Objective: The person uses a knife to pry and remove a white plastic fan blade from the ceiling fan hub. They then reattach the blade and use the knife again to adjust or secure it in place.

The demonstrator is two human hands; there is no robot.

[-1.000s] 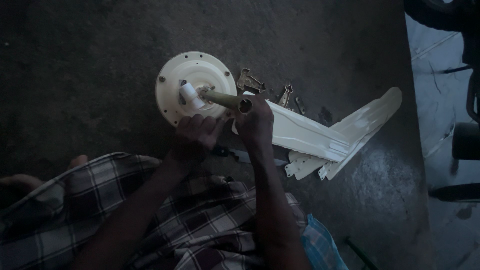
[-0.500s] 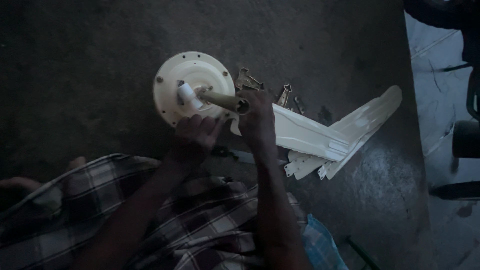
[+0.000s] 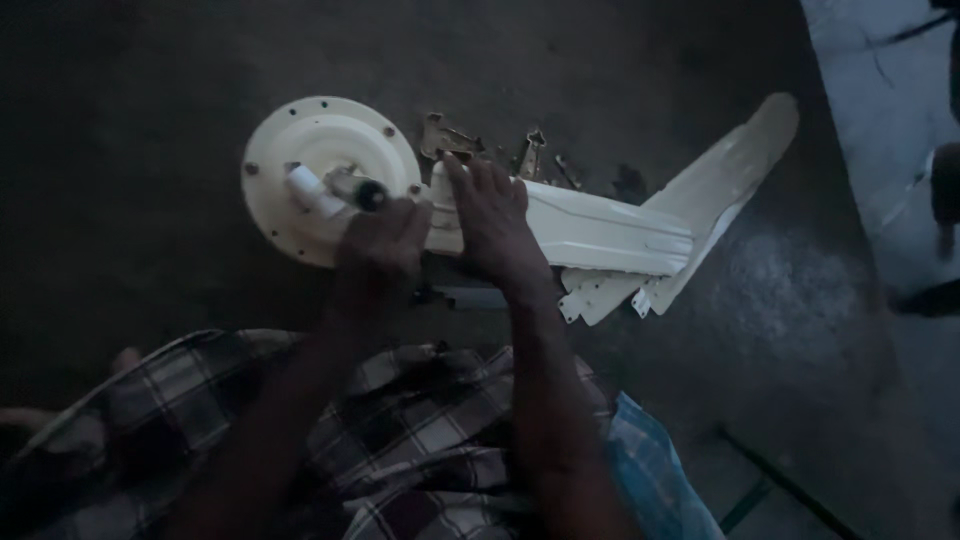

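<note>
Hands on dismantled ceiling fan, dark floor.
Left hand [image 3: 380,235] gripping round cream metal motor housing [image 3: 300,170] at shaft; right hand [image 3: 490,215] flat on white fan blades [image 3: 620,235]; rusty brackets [image 3: 450,135] just behind.

dark floor [image 3: 150,120] | on it – round cream fan motor [image 3: 300,150], white blades [image 3: 640,225], rusty brackets [image 3: 450,135]

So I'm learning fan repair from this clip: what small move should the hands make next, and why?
Probably steady the round cream motor housing with the left hand, which rests at its rim beside the short shaft. The right hand lies flat on the stacked white blades, so neither hand grips the shaft yet.
</note>
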